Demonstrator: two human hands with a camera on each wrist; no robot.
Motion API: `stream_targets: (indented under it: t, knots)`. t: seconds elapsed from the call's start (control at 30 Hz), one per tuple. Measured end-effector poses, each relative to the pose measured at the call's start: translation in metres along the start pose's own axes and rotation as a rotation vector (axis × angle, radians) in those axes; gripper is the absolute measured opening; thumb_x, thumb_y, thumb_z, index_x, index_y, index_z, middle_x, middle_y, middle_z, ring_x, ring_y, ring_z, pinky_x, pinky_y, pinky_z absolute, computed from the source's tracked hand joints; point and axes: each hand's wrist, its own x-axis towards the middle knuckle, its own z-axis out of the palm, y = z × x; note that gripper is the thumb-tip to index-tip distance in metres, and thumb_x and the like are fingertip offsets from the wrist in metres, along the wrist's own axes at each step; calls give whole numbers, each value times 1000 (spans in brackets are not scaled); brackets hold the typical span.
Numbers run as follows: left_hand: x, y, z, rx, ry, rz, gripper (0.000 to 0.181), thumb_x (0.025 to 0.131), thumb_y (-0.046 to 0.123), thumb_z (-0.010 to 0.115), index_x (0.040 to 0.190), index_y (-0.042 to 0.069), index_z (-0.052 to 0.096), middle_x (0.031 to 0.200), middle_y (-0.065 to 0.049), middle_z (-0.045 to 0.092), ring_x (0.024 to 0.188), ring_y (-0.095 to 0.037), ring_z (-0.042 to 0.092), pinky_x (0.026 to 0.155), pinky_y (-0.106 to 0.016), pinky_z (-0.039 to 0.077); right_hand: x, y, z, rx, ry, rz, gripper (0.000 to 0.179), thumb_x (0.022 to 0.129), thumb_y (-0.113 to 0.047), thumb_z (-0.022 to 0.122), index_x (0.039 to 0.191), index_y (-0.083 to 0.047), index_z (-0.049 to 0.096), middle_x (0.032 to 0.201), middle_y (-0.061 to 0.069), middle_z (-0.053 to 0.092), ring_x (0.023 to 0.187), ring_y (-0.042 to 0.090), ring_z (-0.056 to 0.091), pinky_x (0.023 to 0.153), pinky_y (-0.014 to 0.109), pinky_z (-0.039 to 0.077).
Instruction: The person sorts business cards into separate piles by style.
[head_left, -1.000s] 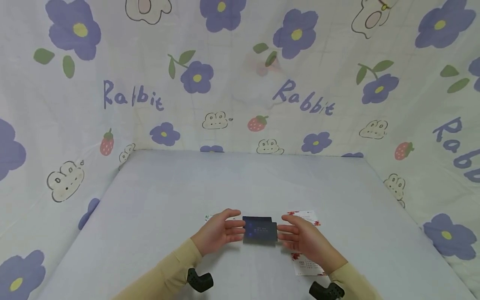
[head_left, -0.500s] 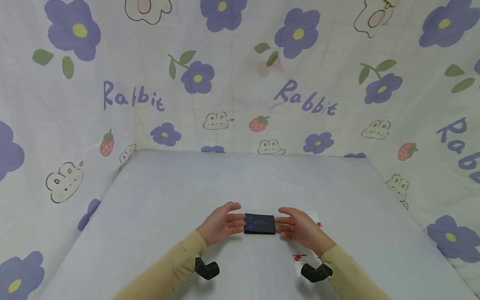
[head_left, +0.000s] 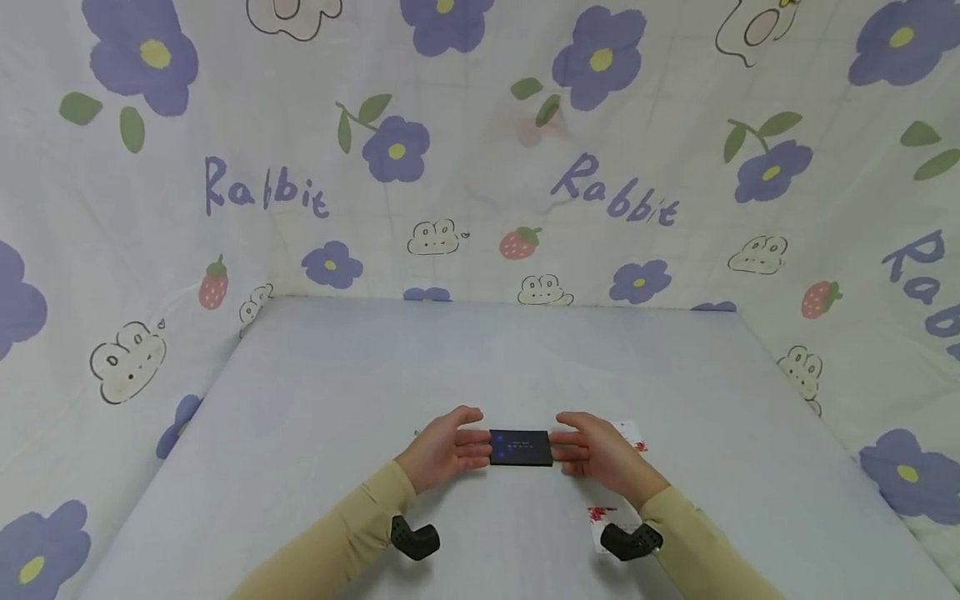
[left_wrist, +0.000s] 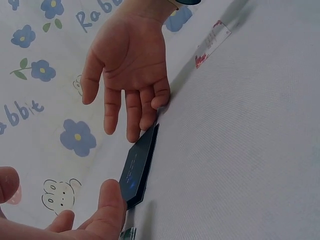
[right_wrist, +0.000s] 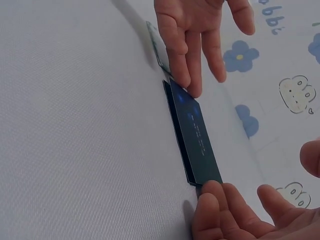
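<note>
A dark blue-black card (head_left: 521, 448) with small pale print lies between my two hands. In the right wrist view a second dark card (right_wrist: 176, 132) shows underneath it, offset along the long edge. My left hand (head_left: 445, 452) has its fingertips right at the left short edge, thumb raised. At the opposite short edge are the fingertips of my right hand (head_left: 611, 457), its thumb also lifted and its palm facing the left. Both hands keep their fingers nearly straight, carrying the upper card between them without curling round it.
White cards with red floral print lie on the right, one behind the right hand (head_left: 632, 435) and one nearer me (head_left: 602, 518). Another pale card (right_wrist: 159, 52) is mostly hidden behind the left hand. A patterned curtain (head_left: 465, 167) closes off the white table (head_left: 495, 358).
Both hands have moved slightly away from me with the upper dark card. It overhung the lower one on the near side before; now the two nearly line up in the head view.
</note>
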Motion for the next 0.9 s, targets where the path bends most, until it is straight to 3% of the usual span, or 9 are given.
stream_targets:
  t: [0.9]
  knots:
    - [-8,2,0,-31,-37,2,64,107,28,42,158,-5,24,158,-41,28,147,-54,32,120,-54,36,-5,2,2,-39,19,-14,63,107,-36,45,156,1,29,148,30,51,102,20,65,80,28,57]
